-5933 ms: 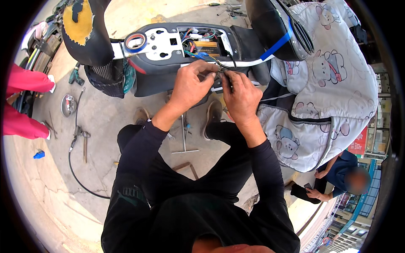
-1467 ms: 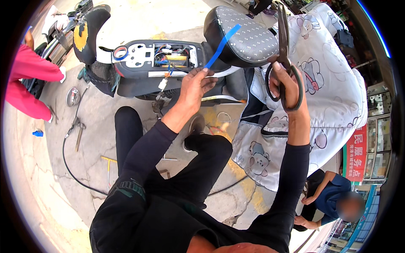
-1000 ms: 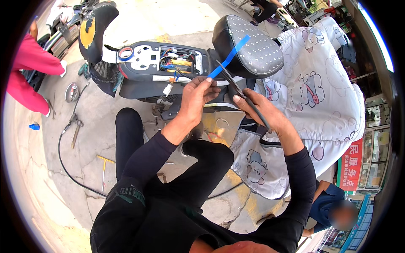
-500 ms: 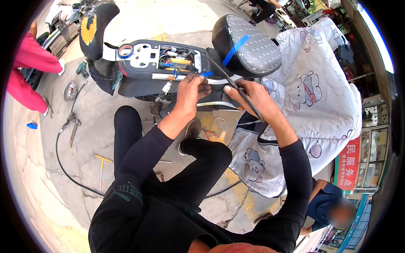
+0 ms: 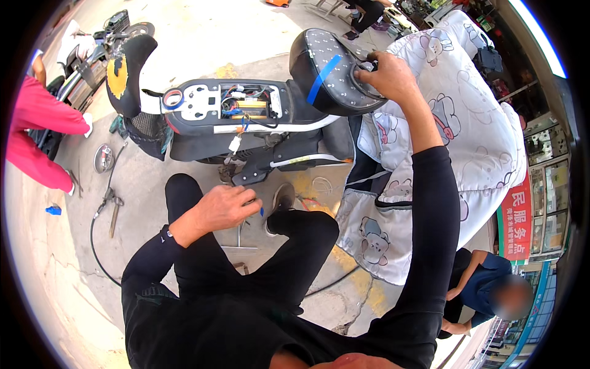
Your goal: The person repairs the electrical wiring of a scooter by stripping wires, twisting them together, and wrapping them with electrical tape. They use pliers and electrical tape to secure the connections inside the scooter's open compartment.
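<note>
In front of me stands an electric scooter (image 5: 203, 138) with its footboard compartment (image 5: 278, 104) uncovered, showing wires and gold-coloured parts. A white connector (image 5: 235, 144) hangs from its side. My left hand (image 5: 218, 210) is above my lap, fingers pinched, with a bit of blue tape (image 5: 262, 211) at the fingertips. Over the patterned black seat (image 5: 302, 61), my right hand (image 5: 393, 75) grips a dark tool (image 5: 370, 93) whose kind I cannot make out. A blue tape strip (image 5: 324, 80) sticks to the seat. A tape roll (image 5: 173, 98) rests on the scooter's other end.
A white quilted cover (image 5: 424, 166) with cartoon figures drapes the scooter's right end. On the ground lie a hammer (image 5: 115, 216), a black cable (image 5: 93, 246) and a round metal dish (image 5: 103, 158). A person in pink trousers (image 5: 46, 123) stands left; another person (image 5: 476, 286) is lower right.
My hands have moved apart. The left drew back toward my lap with the blue tape; the right carried the dark tool from above the footboard to the seat.
</note>
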`<action>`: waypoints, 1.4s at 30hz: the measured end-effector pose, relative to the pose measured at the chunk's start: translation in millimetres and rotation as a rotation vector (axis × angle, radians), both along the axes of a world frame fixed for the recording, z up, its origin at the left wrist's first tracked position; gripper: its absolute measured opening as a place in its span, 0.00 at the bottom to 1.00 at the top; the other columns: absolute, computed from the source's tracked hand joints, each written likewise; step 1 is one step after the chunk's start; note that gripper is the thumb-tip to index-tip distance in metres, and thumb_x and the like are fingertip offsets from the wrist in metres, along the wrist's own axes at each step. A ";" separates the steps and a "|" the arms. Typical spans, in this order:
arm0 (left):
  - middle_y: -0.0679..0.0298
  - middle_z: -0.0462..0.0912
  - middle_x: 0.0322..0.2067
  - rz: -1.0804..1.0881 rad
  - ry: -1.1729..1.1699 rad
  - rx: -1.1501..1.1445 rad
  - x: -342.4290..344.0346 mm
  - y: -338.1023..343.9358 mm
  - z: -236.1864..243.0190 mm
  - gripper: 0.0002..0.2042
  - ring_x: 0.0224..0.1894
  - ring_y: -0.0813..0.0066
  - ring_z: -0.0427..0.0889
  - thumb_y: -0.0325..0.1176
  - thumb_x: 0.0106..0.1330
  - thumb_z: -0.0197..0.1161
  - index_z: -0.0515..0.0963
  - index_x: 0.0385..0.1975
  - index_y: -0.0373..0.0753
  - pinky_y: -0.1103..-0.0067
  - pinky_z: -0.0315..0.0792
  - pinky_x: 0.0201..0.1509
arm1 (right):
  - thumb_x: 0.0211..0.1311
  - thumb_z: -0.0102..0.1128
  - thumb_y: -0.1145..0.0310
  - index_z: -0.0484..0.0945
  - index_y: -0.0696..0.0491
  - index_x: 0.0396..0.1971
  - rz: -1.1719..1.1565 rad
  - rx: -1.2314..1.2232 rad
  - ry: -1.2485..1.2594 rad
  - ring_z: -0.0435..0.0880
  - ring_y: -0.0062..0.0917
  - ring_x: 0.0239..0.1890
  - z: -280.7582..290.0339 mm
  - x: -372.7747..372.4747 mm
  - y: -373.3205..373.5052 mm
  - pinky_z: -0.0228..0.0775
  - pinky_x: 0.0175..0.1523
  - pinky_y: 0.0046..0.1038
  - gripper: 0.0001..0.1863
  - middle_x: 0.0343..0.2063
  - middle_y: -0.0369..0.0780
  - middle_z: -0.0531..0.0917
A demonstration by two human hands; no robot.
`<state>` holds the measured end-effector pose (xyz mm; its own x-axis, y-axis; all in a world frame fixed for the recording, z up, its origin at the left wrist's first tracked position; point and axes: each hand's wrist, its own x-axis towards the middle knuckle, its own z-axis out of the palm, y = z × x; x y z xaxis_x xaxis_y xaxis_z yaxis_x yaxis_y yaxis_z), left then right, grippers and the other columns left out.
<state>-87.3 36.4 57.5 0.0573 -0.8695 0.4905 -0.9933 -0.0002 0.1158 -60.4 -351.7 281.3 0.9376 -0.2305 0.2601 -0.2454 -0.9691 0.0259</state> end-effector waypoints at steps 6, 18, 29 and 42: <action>0.72 0.63 0.24 -0.089 -0.144 -0.199 -17.2 -0.4 26.9 0.12 0.25 0.80 0.70 0.32 0.57 0.67 0.82 0.42 0.46 0.80 0.62 0.21 | 0.68 0.67 0.51 0.76 0.52 0.66 0.028 -0.170 -0.217 0.89 0.45 0.47 22.1 -39.5 20.7 0.80 0.51 0.40 0.31 0.45 0.51 0.89; 0.75 0.62 0.22 -0.049 -0.194 -0.320 -6.9 15.2 42.2 0.11 0.22 0.82 0.68 0.33 0.54 0.70 0.83 0.37 0.51 0.82 0.59 0.22 | 0.77 0.62 0.55 0.77 0.62 0.62 0.486 1.620 0.643 0.82 0.23 0.48 -143.2 -125.2 176.6 0.74 0.56 0.27 0.27 0.49 0.41 0.86; 0.74 0.65 0.25 -0.115 -0.323 -0.276 20.9 42.1 71.6 0.13 0.23 0.80 0.67 0.36 0.54 0.70 0.83 0.40 0.49 0.82 0.57 0.23 | 0.67 0.72 0.66 0.84 0.58 0.43 0.482 1.974 0.650 0.83 0.18 0.38 -164.9 -107.9 187.9 0.74 0.47 0.22 0.13 0.35 0.34 0.86; 0.58 0.84 0.44 0.515 0.893 -0.600 43.0 -37.8 15.5 0.15 0.38 0.70 0.85 0.32 0.69 0.69 0.79 0.52 0.36 0.74 0.79 0.42 | 0.74 0.66 0.63 0.82 0.61 0.42 0.071 1.547 -0.006 0.81 0.16 0.32 -177.4 -61.7 176.6 0.71 0.38 0.20 0.13 0.32 0.35 0.85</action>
